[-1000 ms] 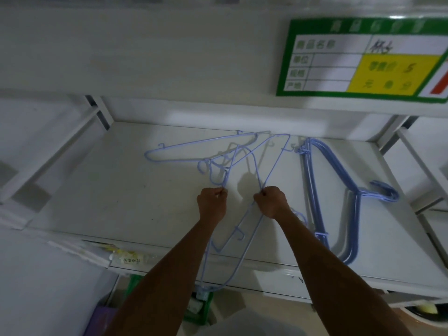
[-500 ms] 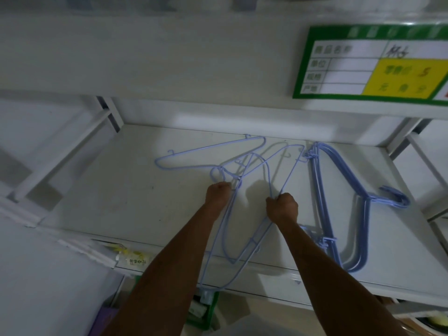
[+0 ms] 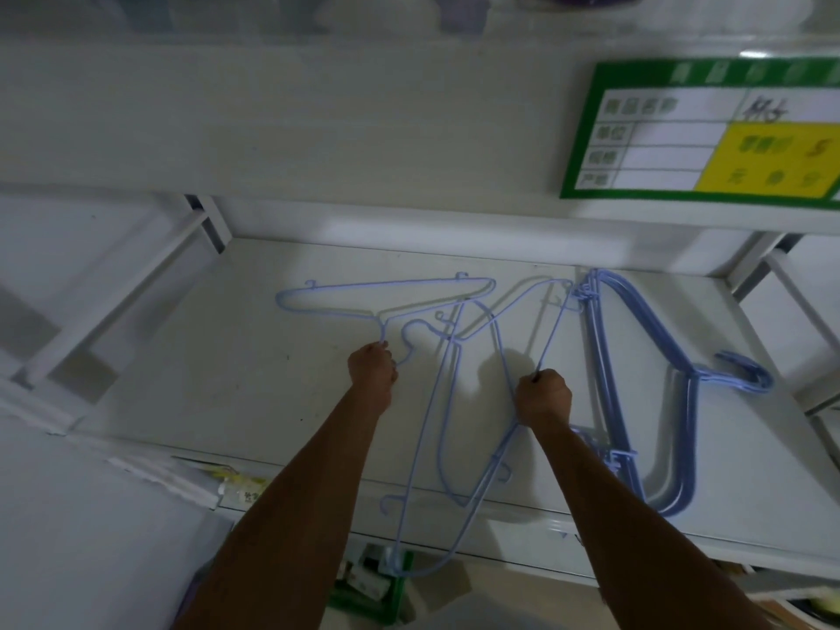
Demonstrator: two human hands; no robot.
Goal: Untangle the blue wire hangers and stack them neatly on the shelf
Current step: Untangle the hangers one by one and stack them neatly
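White shelving fills the view. On the shelf [image 3: 227,402] a tangled cluster [image 3: 451,337] of blue wire hangers is spread at the centre, and a neat stack [image 3: 687,429] is laid at the right. Compared with a second ago, the hands are seen further apart. The left hand [image 3: 370,372] is drawn toward the left, its fingers curled round the neck of one hanger [image 3: 391,284]. The right hand [image 3: 543,400] is closed on a slanting wire [image 3: 552,329] of another. The cluster is thereby opened out, which suggests one hanger is nearly freed, though wires are still crossed at the middle. Most of the fingers are hidden behind the backs of the hands, so the exact grip cannot be told. One hanger's lower end is hung past the shelf's front edge. At the upper right the price label [image 3: 709,134] is cut off and its writing is blurred.
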